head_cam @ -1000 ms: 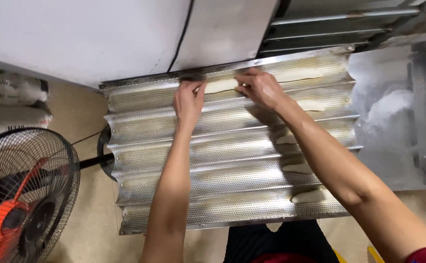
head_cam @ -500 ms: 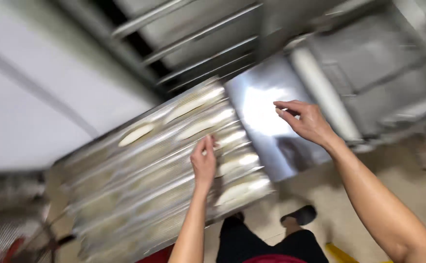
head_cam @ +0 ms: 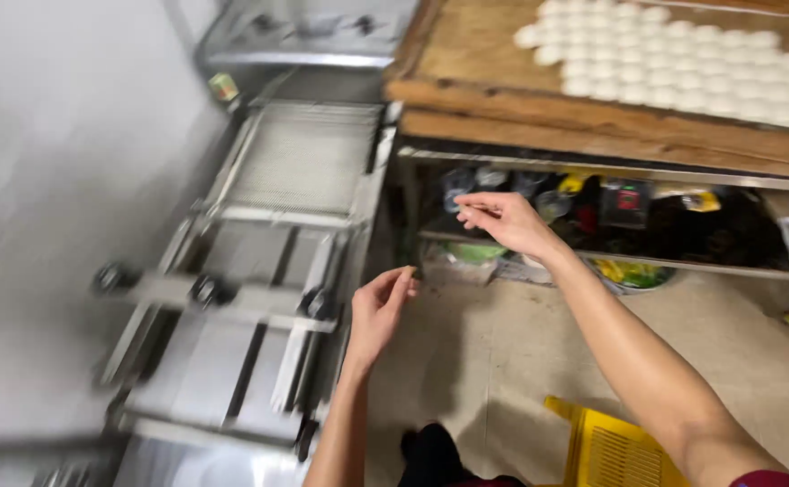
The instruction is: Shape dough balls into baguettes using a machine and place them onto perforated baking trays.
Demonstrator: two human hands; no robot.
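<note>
1. Right now both hands hang in the air with nothing in them, above the bare floor (head_cam: 503, 361).
2. Left hand (head_cam: 378, 311): fingers loosely curled, half spread, palm turned inward. It floats just beside the right edge of the metal conveyor machine (head_cam: 259, 271), near its rollers but not touching them.
3. Right hand (head_cam: 503, 221): fingers drawn narrow, the tips pinched toward each other, pointing left. It sits in front of the cluttered lower shelf (head_cam: 593, 257), close to the jars and packets there, touching none that I can see.
4. Above that shelf is the wooden tabletop (head_cam: 467, 63), carrying rows of white dough pieces (head_cam: 683, 63), well apart from both hands.
5. A yellow plastic crate (head_cam: 606, 451) stands on the floor below the right forearm.
</note>
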